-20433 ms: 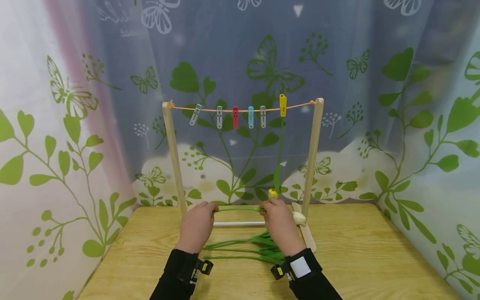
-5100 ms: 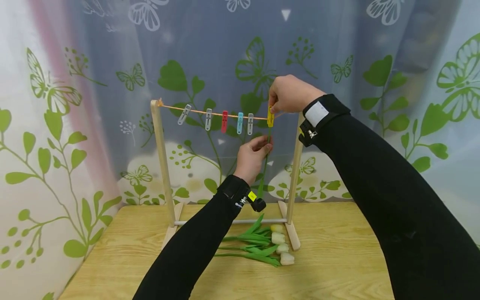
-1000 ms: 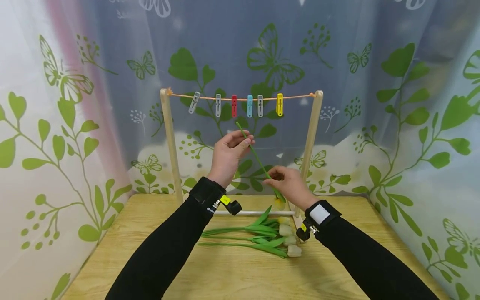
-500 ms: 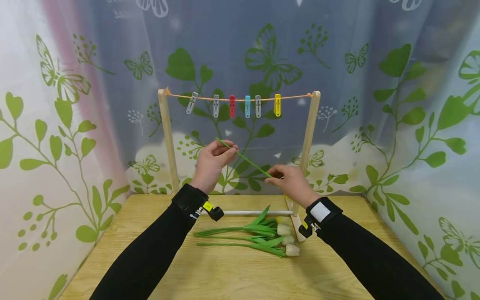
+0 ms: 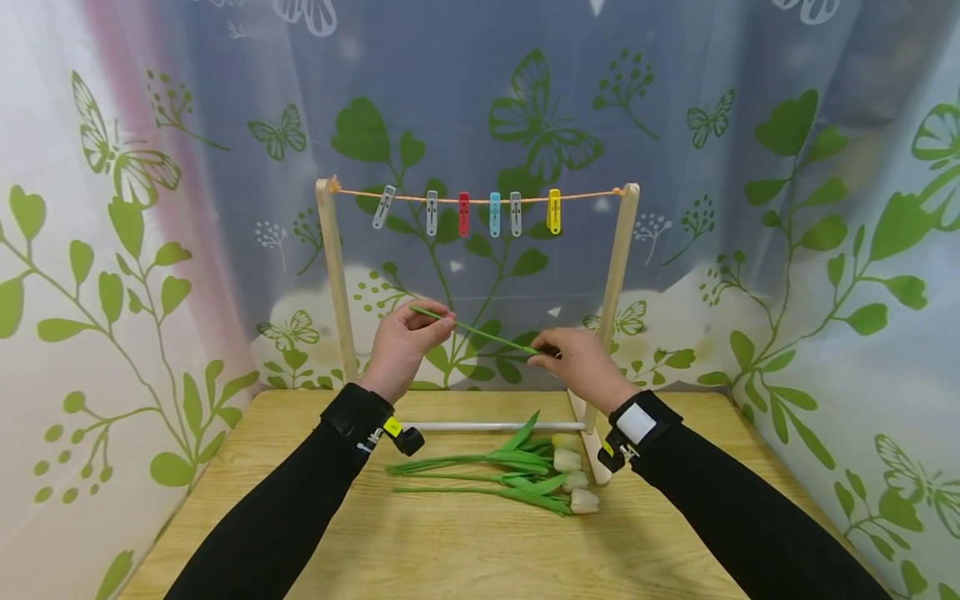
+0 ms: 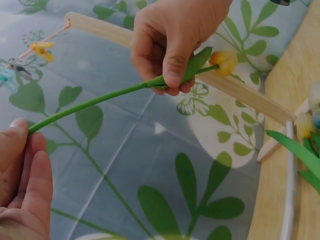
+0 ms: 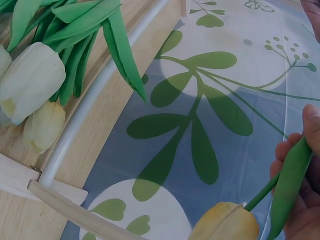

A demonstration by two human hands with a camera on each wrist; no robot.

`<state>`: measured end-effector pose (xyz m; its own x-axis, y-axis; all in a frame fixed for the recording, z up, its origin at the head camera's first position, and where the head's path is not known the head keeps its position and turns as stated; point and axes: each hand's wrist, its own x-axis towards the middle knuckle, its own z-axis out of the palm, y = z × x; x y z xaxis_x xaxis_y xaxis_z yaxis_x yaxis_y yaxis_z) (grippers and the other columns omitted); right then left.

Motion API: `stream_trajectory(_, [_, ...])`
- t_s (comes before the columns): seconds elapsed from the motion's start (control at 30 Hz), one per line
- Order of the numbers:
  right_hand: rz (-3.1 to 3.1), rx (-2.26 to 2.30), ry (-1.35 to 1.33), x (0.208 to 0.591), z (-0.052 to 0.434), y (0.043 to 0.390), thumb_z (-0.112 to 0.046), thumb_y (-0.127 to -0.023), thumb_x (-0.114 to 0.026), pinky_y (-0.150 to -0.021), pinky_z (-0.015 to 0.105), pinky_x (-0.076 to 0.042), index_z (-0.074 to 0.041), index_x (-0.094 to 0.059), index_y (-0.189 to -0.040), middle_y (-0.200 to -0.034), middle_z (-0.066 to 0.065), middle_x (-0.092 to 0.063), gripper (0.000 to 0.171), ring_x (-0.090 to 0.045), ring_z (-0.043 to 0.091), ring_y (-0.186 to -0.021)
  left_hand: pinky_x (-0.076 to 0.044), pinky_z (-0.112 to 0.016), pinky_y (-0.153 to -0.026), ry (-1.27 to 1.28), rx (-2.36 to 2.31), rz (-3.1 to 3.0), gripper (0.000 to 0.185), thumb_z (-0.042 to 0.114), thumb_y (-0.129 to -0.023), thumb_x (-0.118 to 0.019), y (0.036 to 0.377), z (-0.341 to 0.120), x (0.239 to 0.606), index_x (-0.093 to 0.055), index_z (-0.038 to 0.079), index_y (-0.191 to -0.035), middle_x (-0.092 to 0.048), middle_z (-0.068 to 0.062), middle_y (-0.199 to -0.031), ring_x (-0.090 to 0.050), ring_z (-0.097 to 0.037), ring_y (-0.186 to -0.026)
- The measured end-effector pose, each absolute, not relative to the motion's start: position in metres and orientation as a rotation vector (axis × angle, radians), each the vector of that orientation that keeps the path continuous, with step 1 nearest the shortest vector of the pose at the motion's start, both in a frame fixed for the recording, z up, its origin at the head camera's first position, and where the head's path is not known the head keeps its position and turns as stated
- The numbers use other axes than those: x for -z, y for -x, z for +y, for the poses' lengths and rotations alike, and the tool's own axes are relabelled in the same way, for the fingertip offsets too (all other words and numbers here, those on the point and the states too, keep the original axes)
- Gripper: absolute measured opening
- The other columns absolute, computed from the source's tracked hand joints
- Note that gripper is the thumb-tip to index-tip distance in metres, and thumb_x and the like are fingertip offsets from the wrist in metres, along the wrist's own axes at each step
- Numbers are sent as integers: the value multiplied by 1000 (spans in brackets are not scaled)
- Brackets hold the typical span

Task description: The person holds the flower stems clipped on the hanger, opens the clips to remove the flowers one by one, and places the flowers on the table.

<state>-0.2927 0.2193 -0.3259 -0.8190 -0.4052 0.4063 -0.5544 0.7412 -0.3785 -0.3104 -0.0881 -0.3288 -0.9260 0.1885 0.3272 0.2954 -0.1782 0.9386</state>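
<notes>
Green tulip stem (image 5: 480, 333) pinched between left hand (image 5: 405, 343), right hand (image 5: 581, 367); 4 tulips (image 5: 525, 482) seemingly below.

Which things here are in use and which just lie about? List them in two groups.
In use: the yellow tulip, its stem pinched by the left hand and the right hand.

Lying about: the white tulips on the table; the wooden rack; the pegs on its string.

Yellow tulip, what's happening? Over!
Left hand pinches the stem end. Right hand grips the yellow tulip near its bloom. Held level, below the pegs. Nothing blocking.
</notes>
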Motion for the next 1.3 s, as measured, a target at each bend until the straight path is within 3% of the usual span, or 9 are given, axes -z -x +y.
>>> stream_trajectory(0.27, [-2623,-654,-780,326,220,291,-20,-101,-80,-76,32,-63,-10,-80,-119,-112,8,-81,20,-77,20,-92,-60,-44,-119,606,2119,-2139,28,20,-104,-80,306,-98,337,-71,9,-127,-73,-4,-125,-72,-23,-118])
stream_trajectory(0.47, [-2614,-569,-810,325,219,291,-17,-100,-81,-78,35,-65,-7,-81,-119,-113,10,-81,22,-78,23,-95,-61,-42,-115,643,1954,-2260,21,26,-103,-81,307,-106,343,-75,15,-120,-71,-4,-129,-71,-32,-120])
stream_trajectory(0.67, [-2607,-505,-821,327,216,292,-17,-100,-81,-77,34,-64,-9,-82,-118,-110,7,-81,20,-77,21,-94,-61,-48,-114,667,1836,-2341,17,23,-104,-80,310,-116,349,-77,15,-118,-74,-8,-126,-70,-37,-123])
stream_trajectory(1.0, [-2550,-385,-851,330,209,290,-14,-99,-82,-80,34,-67,-6,-82,-115,-105,8,-78,18,-77,23,-93,-65,-34,-105,767,1161,-2487,24,18,-107,-74,301,-118,350,-80,21,-130,-79,-3,-128,-75,-22,-118])
stream_trajectory(1.17, [-2567,-355,-829,333,206,288,-14,-100,-80,-84,32,-68,-6,-81,-117,-107,9,-77,19,-76,23,-95,-68,-31,-88,831,873,-2446,20,18,-103,-78,302,-117,353,-84,20,-122,-82,0,-114,-78,-18,-102])
stream_trajectory(1.3, [-2566,-349,-840,335,204,288,-13,-100,-80,-85,31,-68,-5,-80,-118,-108,10,-76,20,-76,23,-96,-66,-28,-82,862,730,-2410,17,18,-102,-80,304,-118,356,-86,21,-118,-82,2,-108,-78,-15,-96])
